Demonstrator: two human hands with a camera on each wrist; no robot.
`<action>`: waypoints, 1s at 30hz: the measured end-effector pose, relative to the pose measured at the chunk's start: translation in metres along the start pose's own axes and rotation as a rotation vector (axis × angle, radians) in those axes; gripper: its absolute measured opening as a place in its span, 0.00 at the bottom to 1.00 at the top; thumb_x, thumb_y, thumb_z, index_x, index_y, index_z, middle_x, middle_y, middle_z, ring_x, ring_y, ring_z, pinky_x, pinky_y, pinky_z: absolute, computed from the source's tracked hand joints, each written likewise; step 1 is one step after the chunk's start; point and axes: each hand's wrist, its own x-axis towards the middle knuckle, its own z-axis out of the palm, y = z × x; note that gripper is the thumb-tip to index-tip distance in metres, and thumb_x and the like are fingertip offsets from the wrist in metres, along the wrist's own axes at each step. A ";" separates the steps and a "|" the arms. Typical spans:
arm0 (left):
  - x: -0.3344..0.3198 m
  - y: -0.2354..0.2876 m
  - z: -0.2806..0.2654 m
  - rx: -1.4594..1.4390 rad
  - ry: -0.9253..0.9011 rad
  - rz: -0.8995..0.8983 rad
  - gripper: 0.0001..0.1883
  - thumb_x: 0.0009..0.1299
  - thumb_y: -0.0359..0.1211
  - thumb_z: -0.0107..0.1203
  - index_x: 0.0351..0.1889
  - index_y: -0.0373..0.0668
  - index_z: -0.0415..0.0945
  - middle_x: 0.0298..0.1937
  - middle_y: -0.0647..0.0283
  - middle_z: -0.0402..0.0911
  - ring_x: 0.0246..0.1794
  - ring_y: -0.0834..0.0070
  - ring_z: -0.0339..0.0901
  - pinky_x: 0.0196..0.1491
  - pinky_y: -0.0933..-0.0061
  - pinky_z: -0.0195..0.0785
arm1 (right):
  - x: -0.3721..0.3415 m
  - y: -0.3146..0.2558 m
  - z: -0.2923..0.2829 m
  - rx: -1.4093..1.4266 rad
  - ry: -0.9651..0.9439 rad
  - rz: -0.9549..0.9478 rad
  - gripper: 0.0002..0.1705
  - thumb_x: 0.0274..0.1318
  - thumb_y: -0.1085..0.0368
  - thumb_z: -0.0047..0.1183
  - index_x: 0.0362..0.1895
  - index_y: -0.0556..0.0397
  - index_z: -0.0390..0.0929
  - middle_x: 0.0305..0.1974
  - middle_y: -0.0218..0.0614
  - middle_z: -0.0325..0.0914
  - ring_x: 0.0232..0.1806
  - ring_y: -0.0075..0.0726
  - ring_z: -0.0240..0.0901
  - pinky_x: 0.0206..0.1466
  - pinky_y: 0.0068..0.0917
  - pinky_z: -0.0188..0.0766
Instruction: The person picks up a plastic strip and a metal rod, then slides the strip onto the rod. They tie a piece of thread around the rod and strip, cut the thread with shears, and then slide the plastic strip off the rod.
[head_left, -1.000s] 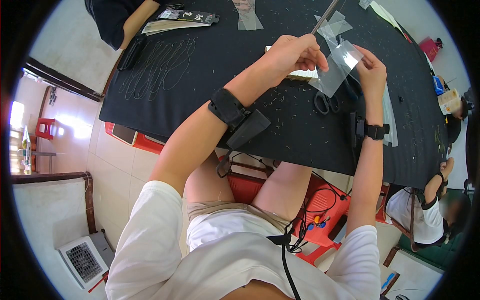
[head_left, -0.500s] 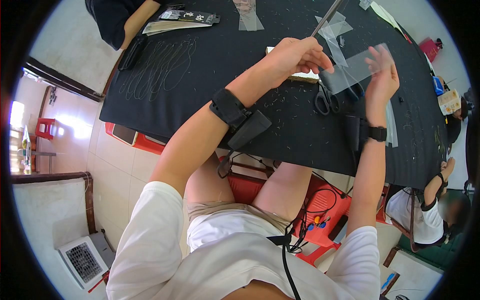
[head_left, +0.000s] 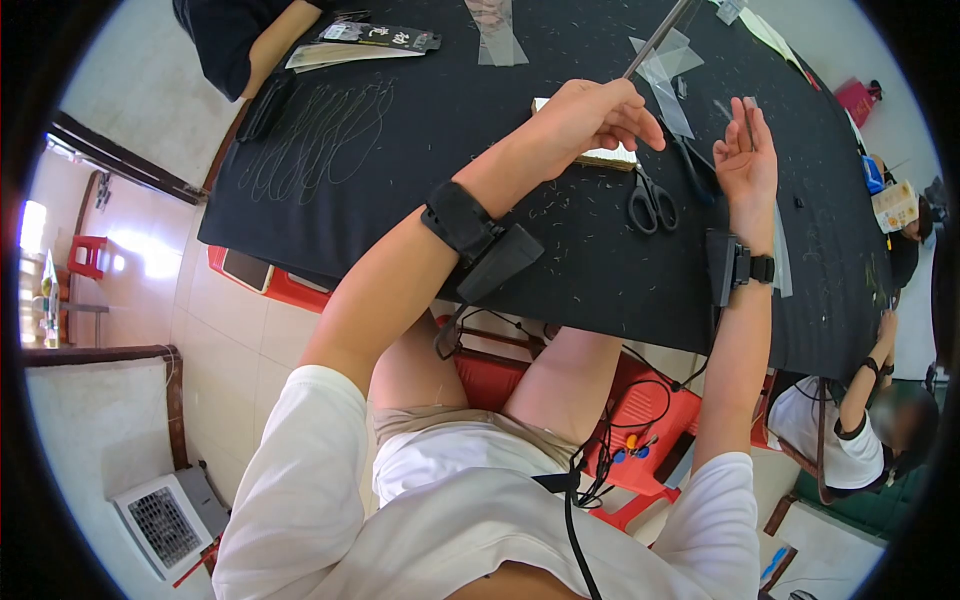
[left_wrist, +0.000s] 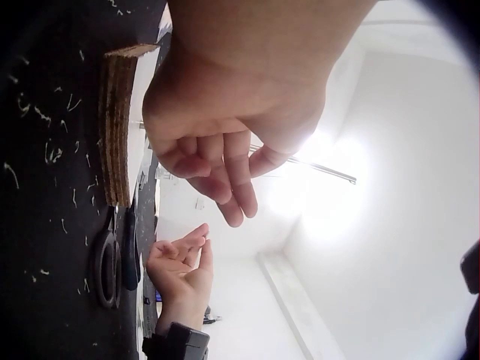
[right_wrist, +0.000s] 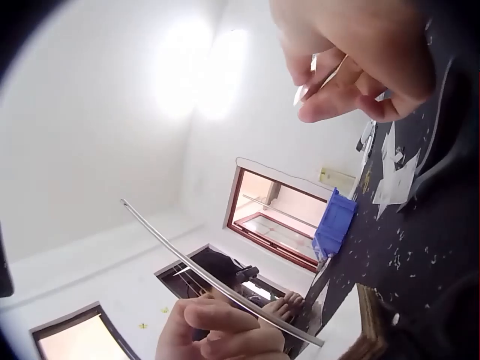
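My left hand (head_left: 600, 120) holds a long thin metal rod (head_left: 656, 42) that slants up and away; the right wrist view shows the same rod (right_wrist: 191, 262) at length. To the right, my right hand (head_left: 748, 165) is raised palm-up above the table. Its thumb and fingers pinch a clear plastic sheet (right_wrist: 301, 94), turned nearly edge-on and mostly hidden. Beneath the left hand lies a white-topped block (left_wrist: 118, 127) with brown layered sides. Black-handled scissors (head_left: 652, 208) lie beside it, and a dark-handled tool (head_left: 697, 172) rests between the scissors and my right hand.
Clear plastic strips (head_left: 668, 85) lie beyond the hands on the black tablecloth (head_left: 480, 250), which is strewn with small pale scraps. Loops of thin wire (head_left: 320, 140) and a black-and-white packet (head_left: 370, 40) are on the left. Another person (head_left: 840, 420) sits at the right.
My right hand has drawn the clear sheet away from the left fingers, to the right, and turned it edge-on. The left hand stays almost in place with the rod.
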 end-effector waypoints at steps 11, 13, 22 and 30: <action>0.001 0.000 -0.002 -0.046 0.005 -0.033 0.20 0.64 0.40 0.39 0.30 0.33 0.77 0.32 0.52 0.78 0.28 0.78 0.65 0.39 0.78 0.61 | -0.021 -0.020 0.053 -0.411 -0.142 -0.372 0.12 0.53 0.58 0.53 0.40 0.50 0.78 0.38 0.29 0.78 0.34 0.16 0.69 0.35 0.15 0.60; 0.001 0.000 -0.002 -0.042 0.007 -0.032 0.20 0.64 0.40 0.39 0.30 0.33 0.77 0.32 0.52 0.78 0.28 0.78 0.65 0.39 0.78 0.61 | -0.022 -0.038 0.075 -0.399 -0.184 -0.433 0.12 0.53 0.59 0.53 0.39 0.49 0.78 0.36 0.29 0.78 0.32 0.16 0.69 0.34 0.15 0.60; 0.002 -0.003 -0.003 -0.040 0.002 0.004 0.19 0.64 0.39 0.40 0.30 0.33 0.77 0.31 0.53 0.78 0.27 0.78 0.65 0.37 0.79 0.61 | -0.032 -0.082 0.163 -0.524 -0.224 -0.748 0.17 0.46 0.52 0.58 0.34 0.50 0.78 0.33 0.26 0.77 0.34 0.18 0.66 0.33 0.18 0.55; 0.001 0.000 -0.001 -0.070 0.019 -0.014 0.18 0.64 0.39 0.40 0.28 0.34 0.77 0.31 0.54 0.79 0.26 0.78 0.65 0.36 0.79 0.61 | -0.038 -0.065 0.186 -0.633 -0.239 -0.777 0.13 0.46 0.54 0.59 0.26 0.49 0.79 0.26 0.26 0.76 0.28 0.18 0.67 0.30 0.17 0.55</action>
